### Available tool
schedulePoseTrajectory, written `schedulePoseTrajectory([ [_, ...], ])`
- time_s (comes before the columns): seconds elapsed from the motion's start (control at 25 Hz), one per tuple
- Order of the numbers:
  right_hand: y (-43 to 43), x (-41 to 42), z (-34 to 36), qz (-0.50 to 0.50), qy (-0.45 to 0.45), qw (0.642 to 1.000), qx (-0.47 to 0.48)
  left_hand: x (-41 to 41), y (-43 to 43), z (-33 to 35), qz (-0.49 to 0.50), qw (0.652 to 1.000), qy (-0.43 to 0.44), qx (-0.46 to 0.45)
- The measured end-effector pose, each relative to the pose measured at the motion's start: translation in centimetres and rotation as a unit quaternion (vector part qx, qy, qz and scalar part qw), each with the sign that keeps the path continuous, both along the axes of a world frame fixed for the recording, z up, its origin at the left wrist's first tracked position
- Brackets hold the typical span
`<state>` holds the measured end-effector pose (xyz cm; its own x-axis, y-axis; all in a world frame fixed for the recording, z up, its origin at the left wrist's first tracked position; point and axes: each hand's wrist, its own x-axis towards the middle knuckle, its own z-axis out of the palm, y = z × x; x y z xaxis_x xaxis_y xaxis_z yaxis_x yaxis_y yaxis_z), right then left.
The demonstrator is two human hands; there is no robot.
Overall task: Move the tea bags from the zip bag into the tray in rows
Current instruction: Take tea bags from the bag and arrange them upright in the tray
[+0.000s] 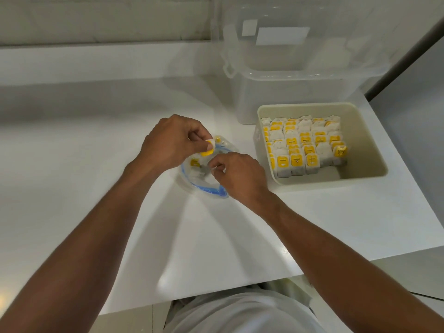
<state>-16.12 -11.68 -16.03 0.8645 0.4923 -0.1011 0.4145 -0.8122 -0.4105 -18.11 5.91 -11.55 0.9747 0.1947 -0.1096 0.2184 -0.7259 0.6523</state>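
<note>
While the right hand [240, 176] grips the clear, blue-zipped plastic zip bag [206, 188], the left hand [170, 140] pinches a yellow-tagged tea bag [207, 152]. It should next join the cream plastic tray [367, 152]'s unfinished front row.

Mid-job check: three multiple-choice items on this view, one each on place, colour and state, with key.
1. The tray sits where, relative to the zip bag? A left of it; B right of it; C under it.
2. The tea bags' tags are: A yellow; B green; C red.
3. The left hand is: A flat and empty; B pinching a tea bag; C gripping the tray.
Key: B, tray stands right of the bag; A, visible tags are yellow; B, it pinches one over the zip bag.
</note>
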Motion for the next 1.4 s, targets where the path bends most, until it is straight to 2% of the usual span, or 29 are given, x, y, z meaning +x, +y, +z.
schedulePoseTrajectory([
  [0.2,2.1,0.2,-1.0,0.097,-0.027,0.993,-0.063,-0.1,-0.2,0.2,0.018,0.996,-0.008,0.088],
  [0.36,2.9,0.3,-2.2,0.077,-0.021,0.993,-0.091,-0.2,-0.7,-0.6,0.007,0.989,-0.011,0.149],
  [0.52,1.5,0.2,-1.3,0.013,-0.002,1.0,-0.027,-0.4,-0.3,-1.1,0.021,0.986,-0.018,0.165],
  [0.76,-1.2,-1.5,-0.4,-0.066,0.032,0.986,0.147,-0.2,0.2,-0.6,0.013,0.985,-0.024,0.171],
  [0.84,-1.5,-1.8,-0.3,-0.076,0.023,0.976,0.2,0.2,0.1,-0.6,-0.015,0.989,-0.002,0.147],
  [0.96,-1.6,-1.7,-0.4,-0.09,0.021,0.966,0.244,0.4,-0.5,0.0,-0.051,0.997,0.065,0.01],
  [1.04,-1.5,-1.4,-0.5,-0.086,0.011,0.962,0.258,0.3,-1.0,0.6,-0.048,0.989,0.1,-0.093],
  [1.12,-1.4,-1.1,-0.7,-0.073,-0.019,0.965,0.25,0.3,-1.1,1.1,-0.045,0.982,0.117,-0.143],
  [1.28,-1.6,-0.4,-0.7,-0.063,-0.048,0.971,0.225,0.3,-0.6,1.1,-0.075,0.985,0.102,-0.119],
  [1.4,-1.9,-0.3,0.7,-0.057,-0.029,0.972,0.228,0.5,0.1,0.4,-0.08,0.995,0.05,-0.013],
])
